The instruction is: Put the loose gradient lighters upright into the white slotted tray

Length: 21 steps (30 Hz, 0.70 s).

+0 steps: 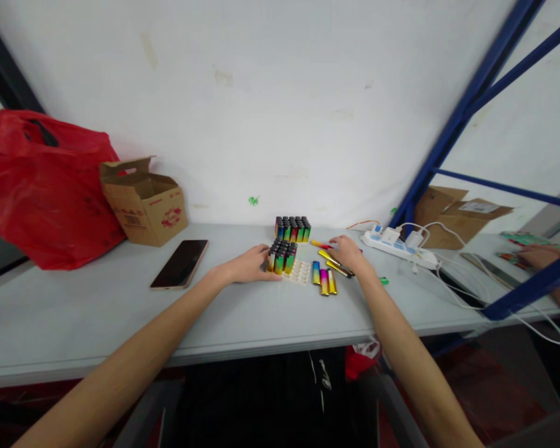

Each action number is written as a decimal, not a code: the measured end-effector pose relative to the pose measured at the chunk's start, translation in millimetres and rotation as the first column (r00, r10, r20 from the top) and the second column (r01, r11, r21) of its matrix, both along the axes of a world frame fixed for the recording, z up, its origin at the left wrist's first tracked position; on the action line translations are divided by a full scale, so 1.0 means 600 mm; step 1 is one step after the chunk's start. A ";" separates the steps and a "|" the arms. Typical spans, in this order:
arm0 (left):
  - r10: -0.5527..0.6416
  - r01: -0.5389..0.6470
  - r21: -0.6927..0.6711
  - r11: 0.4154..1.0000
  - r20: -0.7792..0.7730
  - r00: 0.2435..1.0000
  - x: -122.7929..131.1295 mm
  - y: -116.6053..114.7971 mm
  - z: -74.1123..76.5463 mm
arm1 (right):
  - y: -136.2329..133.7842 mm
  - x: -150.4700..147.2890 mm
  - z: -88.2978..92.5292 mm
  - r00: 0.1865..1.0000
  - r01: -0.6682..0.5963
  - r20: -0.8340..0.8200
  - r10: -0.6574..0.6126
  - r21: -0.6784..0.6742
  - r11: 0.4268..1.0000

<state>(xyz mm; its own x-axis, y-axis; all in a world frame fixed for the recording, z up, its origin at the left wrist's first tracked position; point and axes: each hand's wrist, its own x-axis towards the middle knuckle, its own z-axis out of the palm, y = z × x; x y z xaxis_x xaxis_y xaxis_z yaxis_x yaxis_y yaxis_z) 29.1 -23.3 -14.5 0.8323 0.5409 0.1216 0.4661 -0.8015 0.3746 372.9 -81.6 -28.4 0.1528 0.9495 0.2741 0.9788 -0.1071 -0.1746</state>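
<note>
My left hand (252, 264) wraps around the left end of a white holed tray (300, 272), thumb in front and fingers behind. Black-topped, rainbow-coloured metallic tubes (281, 256), shaped like lighters, stand upright in the tray's left part; holes show at its right. Just behind is a second upright block of similar tubes (293, 229). My right hand (348, 254) is curled over loose tubes lying on the table; its fingertips are partly hidden, and what they grip cannot be made out. Several more loose tubes (324, 282) lie between the tray and my right forearm.
A phone (180, 264) lies at left, before an open cardboard box (147, 202) and a red plastic bag (46, 186). At right are a power strip (401, 249) with white cables, a blue metal frame (448, 143), another box (452, 218) and another person's hand (536, 256).
</note>
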 end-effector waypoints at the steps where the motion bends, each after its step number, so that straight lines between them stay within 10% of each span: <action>1: 0.001 -0.001 0.001 1.000 -0.008 1.000 0.000 0.000 0.000 | 0.002 0.001 0.000 1.000 -0.005 0.004 0.005 -0.030 1.000; 16: 0.004 -0.004 0.004 1.000 0.002 1.000 0.000 -0.003 0.002 | -0.023 0.013 0.031 0.978 -0.082 -0.204 0.041 -0.195 0.977; 21: 0.016 -0.016 -0.013 1.000 -0.009 1.000 0.000 -0.003 0.003 | -0.023 0.009 0.036 0.977 -0.104 -0.195 0.090 -0.060 0.993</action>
